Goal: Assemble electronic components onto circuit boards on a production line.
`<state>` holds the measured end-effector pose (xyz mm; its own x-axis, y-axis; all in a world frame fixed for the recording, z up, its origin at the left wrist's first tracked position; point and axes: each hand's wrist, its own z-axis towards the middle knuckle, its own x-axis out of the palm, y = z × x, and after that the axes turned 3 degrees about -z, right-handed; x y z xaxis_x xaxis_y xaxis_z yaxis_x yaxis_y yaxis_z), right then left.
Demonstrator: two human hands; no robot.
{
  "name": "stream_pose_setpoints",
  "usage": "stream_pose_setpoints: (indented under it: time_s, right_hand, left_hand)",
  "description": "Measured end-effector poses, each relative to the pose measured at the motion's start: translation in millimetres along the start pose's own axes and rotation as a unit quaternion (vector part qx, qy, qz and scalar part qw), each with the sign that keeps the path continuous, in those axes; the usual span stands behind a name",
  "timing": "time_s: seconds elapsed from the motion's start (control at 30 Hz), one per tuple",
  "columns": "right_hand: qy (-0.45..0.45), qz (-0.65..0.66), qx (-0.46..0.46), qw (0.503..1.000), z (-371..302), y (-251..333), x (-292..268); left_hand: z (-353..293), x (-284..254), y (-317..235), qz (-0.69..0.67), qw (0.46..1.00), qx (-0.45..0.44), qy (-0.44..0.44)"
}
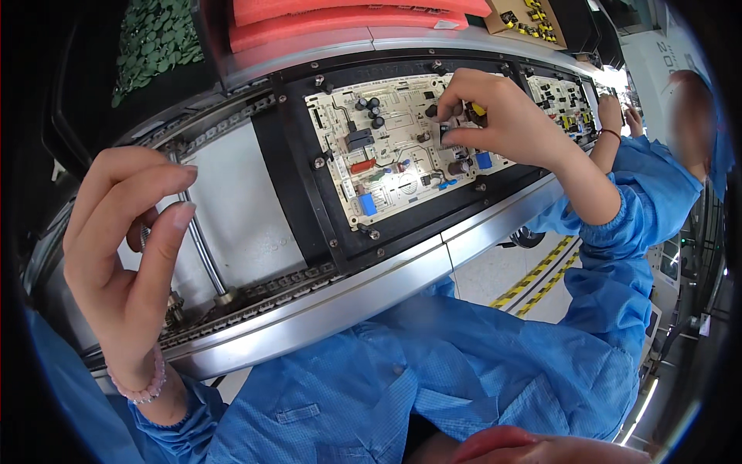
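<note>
My left hand, a pink bead bracelet at its wrist, is raised over the conveyor's left part. Its fingers are bent, thumb and forefinger tips apart, with nothing seen between them. On the board nearest me, a cream circuit board in a black frame, my right hand reaches down in a pinch. A small dark part shows between its thumb and forefinger; whether it is held or stands on the board is unclear. A yellow-and-black component shows beside the curled fingers. Blue blocks and capacitors stand on the board.
A metal rail runs along the conveyor's near side. Behind lie a black bin of green discs, red foam and a cardboard box of yellow-and-black parts. Another populated board and a co-worker in blue are to the right.
</note>
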<state>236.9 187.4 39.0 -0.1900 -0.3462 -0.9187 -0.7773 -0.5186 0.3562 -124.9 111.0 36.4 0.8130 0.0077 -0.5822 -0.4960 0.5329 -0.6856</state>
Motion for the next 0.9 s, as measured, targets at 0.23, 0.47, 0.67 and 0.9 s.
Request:
stream_pose_setpoints:
  time_s: [0.23,0.47,0.67,0.9]
  right_hand:
    - [0.022,0.057,0.038,0.997,-1,3,-4]
    - [-0.053,0.028,-0.063,0.996,-11,-11,2]
    - [-0.079,-0.013,-0.092,0.993,-14,-6,6]
    - [-0.038,-0.077,-0.094,0.992,-9,8,-3]
  left_hand:
    - [-4,-5,9,0.029,0.999,-0.028,0.011]
    - [-8,-7,10,0.068,0.997,-0.030,0.020]
    - [-12,-9,16,0.060,0.997,-0.037,0.035]
    - [-15,-10,22,0.061,0.998,-0.025,0.024]
